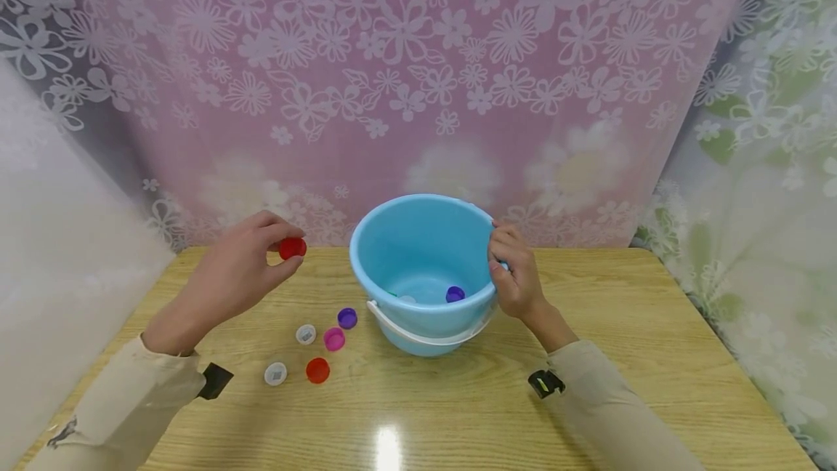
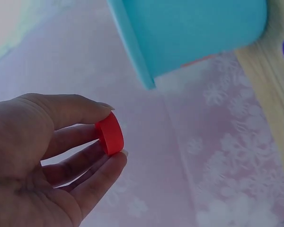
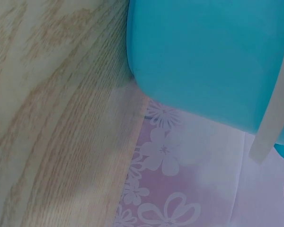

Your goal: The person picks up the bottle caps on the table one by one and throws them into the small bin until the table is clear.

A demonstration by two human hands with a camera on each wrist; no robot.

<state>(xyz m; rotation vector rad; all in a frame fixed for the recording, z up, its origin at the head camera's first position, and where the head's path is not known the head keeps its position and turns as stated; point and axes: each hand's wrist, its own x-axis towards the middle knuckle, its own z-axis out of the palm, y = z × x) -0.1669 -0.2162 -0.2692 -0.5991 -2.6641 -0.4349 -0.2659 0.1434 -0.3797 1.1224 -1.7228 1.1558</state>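
Note:
Between thumb and fingers, my left hand (image 1: pixel 238 264) pinches a red bottle cap (image 1: pixel 292 248), held up to the left of the bucket. The left wrist view shows that red cap (image 2: pixel 111 134) side-on at the fingertips. A light blue bucket (image 1: pixel 425 322) stands on the table, its white handle (image 1: pixel 418 336) hanging down at the front. My right hand (image 1: pixel 516 271) grips the bucket's right rim, fingers curled over it. Inside the bucket lies a purple cap (image 1: pixel 455 294), with a pale item partly hidden by the front rim.
On the wooden table (image 1: pixel 608 355), left of the bucket, lie a purple cap (image 1: pixel 347 318), a pink cap (image 1: pixel 334 339), a red cap (image 1: pixel 317 370) and two white caps, one nearer (image 1: pixel 275 373) and one farther (image 1: pixel 305 334). A flowered pink curtain (image 1: pixel 392 93) hangs behind.

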